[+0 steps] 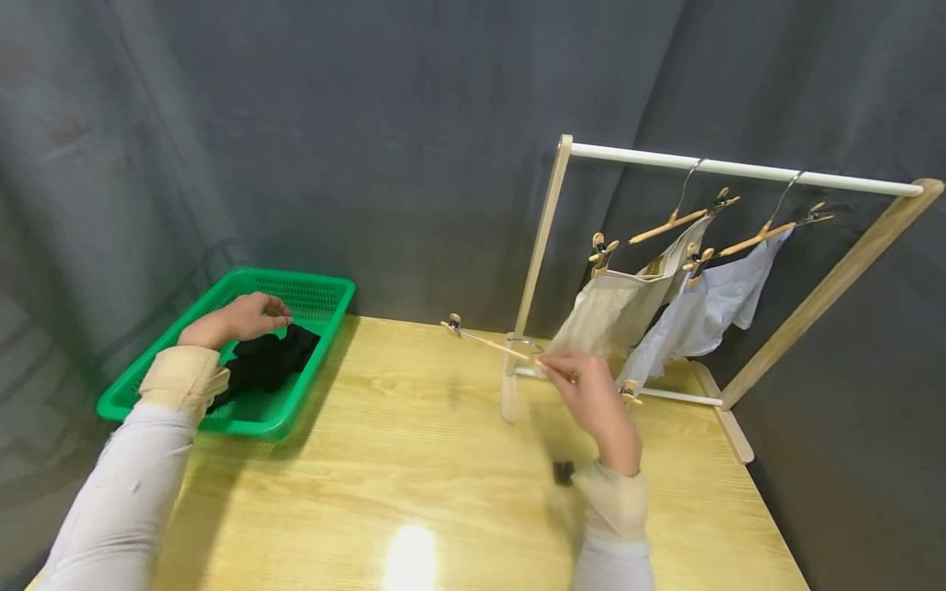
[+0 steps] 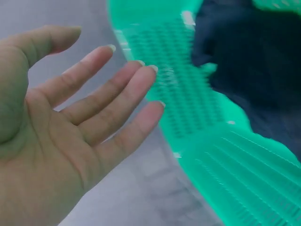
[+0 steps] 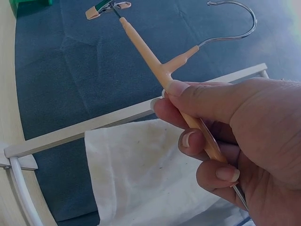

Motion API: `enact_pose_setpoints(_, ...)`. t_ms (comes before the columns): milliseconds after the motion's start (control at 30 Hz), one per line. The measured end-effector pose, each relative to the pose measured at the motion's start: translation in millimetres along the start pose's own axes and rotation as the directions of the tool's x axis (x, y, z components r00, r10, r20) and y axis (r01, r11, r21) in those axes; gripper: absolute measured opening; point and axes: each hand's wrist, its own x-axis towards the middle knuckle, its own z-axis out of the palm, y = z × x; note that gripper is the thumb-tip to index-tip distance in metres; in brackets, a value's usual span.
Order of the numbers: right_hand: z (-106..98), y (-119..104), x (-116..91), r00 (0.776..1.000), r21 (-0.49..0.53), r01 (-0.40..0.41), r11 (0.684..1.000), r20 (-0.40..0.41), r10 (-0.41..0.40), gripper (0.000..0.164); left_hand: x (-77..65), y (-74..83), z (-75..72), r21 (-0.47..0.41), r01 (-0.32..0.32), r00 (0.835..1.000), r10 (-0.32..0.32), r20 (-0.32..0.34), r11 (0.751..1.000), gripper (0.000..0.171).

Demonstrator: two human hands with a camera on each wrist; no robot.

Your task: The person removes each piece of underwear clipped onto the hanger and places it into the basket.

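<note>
In the head view my left hand (image 1: 247, 318) is over the green basket (image 1: 284, 425), above a black garment (image 1: 273, 361) lying in it. From the left wrist, the fingers of that hand (image 2: 94, 103) look spread and slightly bent, with nothing held. The black garment (image 2: 263, 61) is seen beyond them. My right hand (image 1: 591, 398) holds a clip hanger (image 1: 491, 343) by its bar, in front of the drying rack. Up close, thumb and fingers of the right hand (image 3: 221, 113) wrap the hanger's wooden bar (image 3: 146, 49). Its metal hook (image 3: 254, 23) is free of any rail.
A rack with a white top rail (image 1: 628, 154) stands at the right. A beige garment (image 1: 591, 312) and a white garment (image 1: 687, 320) hang from it on clip hangers. A small black object (image 1: 563, 473) lies on the wooden table (image 1: 384, 460). Grey curtain (image 1: 414, 164) surrounds the table.
</note>
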Motion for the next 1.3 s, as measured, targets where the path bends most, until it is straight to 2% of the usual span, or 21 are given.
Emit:
enact_pose_setpoints(133, 4.0, 4.2, -4.8, 1.000, 0.008, -0.009, 1.000, 0.012, 0.009, 0.021, -6.1, 14.9, 0.1, -0.037, -0.047, 0.996, 0.043, -0.082, 0.998, 0.043)
enact_pose_setpoints(267, 4.7, 5.9, -6.1, 1.000, 0.008, -0.009, 1.000, -0.003, 0.009, 0.021, -12.6, 36.6, 3.8, -0.059, -0.130, 0.975, 0.116, -0.191, 0.990, 0.037)
enact_pose_setpoints(333, 3.8, 5.5, -5.9, 1.000, 0.009, -0.006, 1.000, -0.013, 0.006, 0.021, -14.4, 47.3, 6.9, -0.053, -0.182, 0.955, 0.163, -0.248, 0.982, 0.033)
enact_pose_setpoints(467, 1.7, 4.4, -6.6, 1.000, 0.016, -0.004, 1.000, -0.016, 0.005, 0.020, -13.0, 67.6, 18.7, -0.057, -0.273, 0.905, 0.236, -0.355, 0.960, 0.027)
enact_pose_setpoints(533, 0.1, 4.7, -7.5, 1.000, 0.020, -0.011, 1.000, -0.010, 0.011, 0.020, -10.8, 78.0, 28.6, -0.093, -0.302, 0.886, 0.243, -0.396, 0.949, 0.027)
enact_pose_setpoints(600, -2.7, 5.3, -8.4, 1.000, 0.021, -0.019, 1.000, -0.012, 0.020, 0.020, -7.8, 88.9, 42.1, -0.158, -0.321, 0.870, 0.225, -0.438, 0.934, 0.027)
enact_pose_setpoints(667, -5.7, 7.0, -8.8, 0.999, 0.015, -0.025, 1.000, -0.019, 0.026, 0.020, -3.4, 99.9, 59.4, -0.231, -0.349, 0.852, 0.204, -0.482, 0.908, 0.026)
enact_pose_setpoints(800, -9.9, 13.1, -7.4, 0.999, -0.006, -0.024, 1.000, -0.028, 0.024, 0.019, 10.4, 121.2, 97.9, -0.361, -0.426, 0.807, 0.168, -0.566, 0.830, 0.023)
enact_pose_setpoints(867, -10.8, 15.8, -6.6, 0.999, -0.016, -0.020, 1.000, -0.027, 0.020, 0.020, 17.7, 135.9, 113.9, -0.409, -0.454, 0.795, 0.153, -0.587, 0.792, 0.021)
enact_pose_setpoints(933, -12.6, 16.3, -7.3, 0.999, -0.019, -0.025, 1.000, -0.029, 0.025, 0.020, 23.8, 153.1, 126.6, -0.463, -0.463, 0.802, 0.135, -0.582, 0.756, 0.019)
enact_pose_setpoints(1033, -15.6, 16.0, -10.7, 0.998, -0.023, -0.049, 0.999, -0.036, 0.048, 0.020, 33.5, 178.6, 143.3, -0.538, -0.458, 0.826, 0.115, -0.552, 0.708, 0.019)
enact_pose_setpoints(1100, -18.1, 15.0, -12.4, 0.997, -0.027, -0.057, 0.998, -0.048, 0.056, 0.020, 42.7, 191.8, 153.6, -0.582, -0.465, 0.830, 0.100, -0.549, 0.667, 0.019)
enact_pose_setpoints(1167, -20.0, 14.2, -12.6, 0.996, -0.042, -0.058, 0.997, -0.066, 0.056, 0.020, 54.8, 202.6, 163.4, -0.608, -0.491, 0.816, 0.086, -0.571, 0.624, 0.018)
enact_pose_setpoints(1300, -23.4, 12.4, -10.6, 0.994, -0.065, -0.042, 0.997, -0.100, 0.036, 0.019, 79.9, 220.7, 177.4, -0.633, -0.554, 0.779, 0.070, -0.623, 0.540, 0.017)
